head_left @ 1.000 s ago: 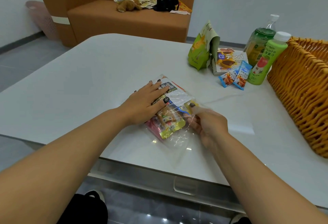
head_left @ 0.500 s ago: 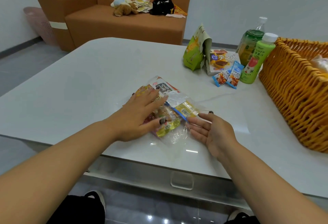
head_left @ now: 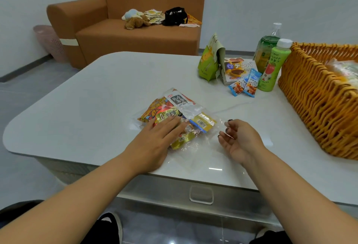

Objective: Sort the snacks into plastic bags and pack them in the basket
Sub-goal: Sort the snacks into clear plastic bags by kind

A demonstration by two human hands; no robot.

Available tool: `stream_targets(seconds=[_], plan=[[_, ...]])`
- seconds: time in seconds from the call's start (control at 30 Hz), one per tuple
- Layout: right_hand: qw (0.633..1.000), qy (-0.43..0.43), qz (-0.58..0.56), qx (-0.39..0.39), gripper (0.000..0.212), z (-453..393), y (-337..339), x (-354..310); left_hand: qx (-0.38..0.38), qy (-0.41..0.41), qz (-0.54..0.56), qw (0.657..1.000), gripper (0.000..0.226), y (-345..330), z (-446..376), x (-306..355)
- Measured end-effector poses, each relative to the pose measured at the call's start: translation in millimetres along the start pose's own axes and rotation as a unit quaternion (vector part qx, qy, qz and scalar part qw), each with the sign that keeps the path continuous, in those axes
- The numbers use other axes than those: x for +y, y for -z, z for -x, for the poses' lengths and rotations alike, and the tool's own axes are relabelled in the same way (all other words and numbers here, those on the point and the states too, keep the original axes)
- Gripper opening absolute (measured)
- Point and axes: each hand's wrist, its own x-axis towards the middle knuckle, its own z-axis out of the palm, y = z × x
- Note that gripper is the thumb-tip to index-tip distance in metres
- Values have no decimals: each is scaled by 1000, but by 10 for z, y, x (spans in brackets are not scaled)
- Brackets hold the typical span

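Observation:
A clear plastic bag (head_left: 190,111) filled with several snack packets lies flat near the front of the white table (head_left: 87,108). My left hand (head_left: 158,137) rests flat on the bag, fingers straight, pressing the packets down. My right hand (head_left: 238,141) is just right of the bag, palm up with loosely curled fingers at the bag's right edge, holding nothing that I can make out. The orange wicker basket (head_left: 313,96) stands at the right side of the table, and another filled bag (head_left: 344,69) shows inside it.
Behind the bag stand a green snack pouch (head_left: 208,61), a biscuit box (head_left: 238,68), two blue sachets (head_left: 245,86), a green juice bottle (head_left: 271,65) and a tea bottle (head_left: 265,48). A brown sofa (head_left: 135,36) and a pink bin (head_left: 50,42) are beyond the table.
My right hand let go of the bag's edge and turned palm up beside it. My left hand slid back toward me over the packets, still flat on the bag.

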Motion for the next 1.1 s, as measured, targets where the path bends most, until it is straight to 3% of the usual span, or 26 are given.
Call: stream_targets(seconds=[0.13, 0.33, 0.47, 0.57, 0.63, 0.77, 0.93, 1.0, 1.1], plan=[[1000, 17, 12, -13, 13, 50, 5, -110, 15, -13, -26, 999, 82, -32, -42, -4], [990, 78, 115, 4, 9, 139, 82, -242, 29, -18, -48, 998, 55, -48, -135, 17], [976, 99, 188, 49, 13, 142, 169, -357, 54, -29, -54, 997, 53, -70, -174, 13], [972, 95, 201, 77, 12, 101, 222, -431, 98, -5, -11, 995, 47, 5, -247, 21], [973, 102, 195, 70, 13, 82, 245, -471, 143, 48, 103, 983, 42, 175, -328, 63], [959, 178, 223, -7, 27, 108, 222, -493, 169, 195, 367, 894, 32, 709, -432, 186], [912, 272, 279, -130, 81, 312, 49, -480, 190, 281, 542, 769, 33, 1094, -480, 238], [899, 304, 277, -150, 79, 384, -3, -493, 176, 301, 610, 711, 34, 1115, -500, 218], [902, 321, 220, -188, 56, 449, -25, -532, 134, 337, 676, 642, 31, 1060, -490, 213]])
